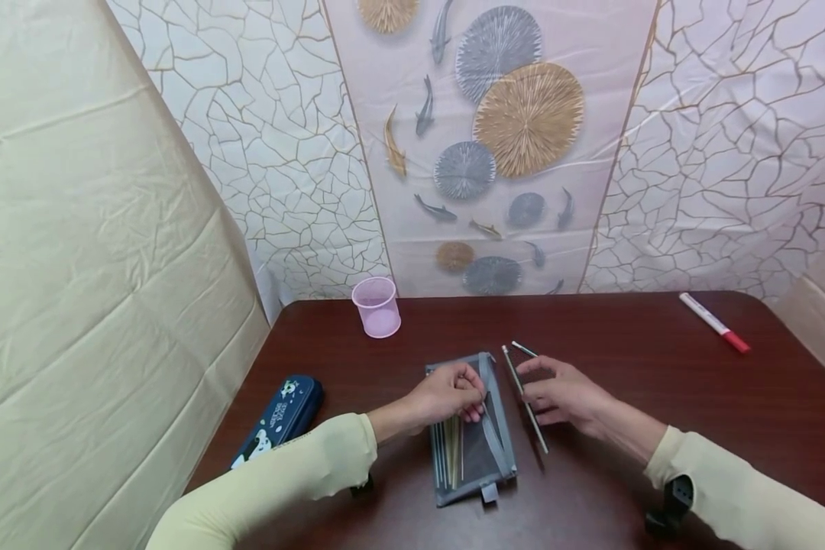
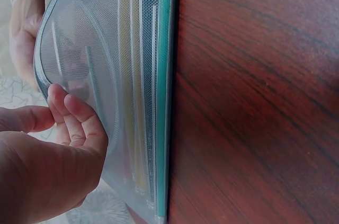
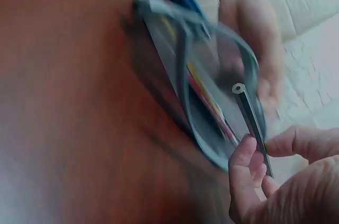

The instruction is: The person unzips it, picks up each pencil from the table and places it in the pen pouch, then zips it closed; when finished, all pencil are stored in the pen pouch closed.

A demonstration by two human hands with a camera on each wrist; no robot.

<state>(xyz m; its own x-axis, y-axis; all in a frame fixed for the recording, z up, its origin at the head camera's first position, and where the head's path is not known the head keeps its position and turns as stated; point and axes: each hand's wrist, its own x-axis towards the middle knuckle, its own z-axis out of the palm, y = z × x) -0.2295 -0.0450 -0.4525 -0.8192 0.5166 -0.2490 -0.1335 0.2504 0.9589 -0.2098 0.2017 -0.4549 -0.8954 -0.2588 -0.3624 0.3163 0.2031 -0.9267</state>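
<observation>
A grey mesh zip pouch (image 1: 477, 451) stands gaping on the table, with several pencils (image 2: 139, 91) in yellow and green seen through its mesh. My left hand (image 1: 451, 393) pinches the upper edge of its opening between thumb and fingers. To the right of the pouch, my right hand (image 1: 567, 397) holds a slim dark green pencil (image 3: 250, 115) between thumb and fingertips. Its flat, unsharpened end points at the pouch opening in the right wrist view. Beyond the right hand a second thin pencil (image 1: 524, 349) shows, partly hidden by the fingers.
A dark blue pencil case (image 1: 282, 412) with a printed cartoon lies by the left forearm. At the back left stands a pink mesh cup (image 1: 376, 309). A white marker with a red cap (image 1: 715, 322) lies at the far right of the dark wooden table (image 1: 591, 496).
</observation>
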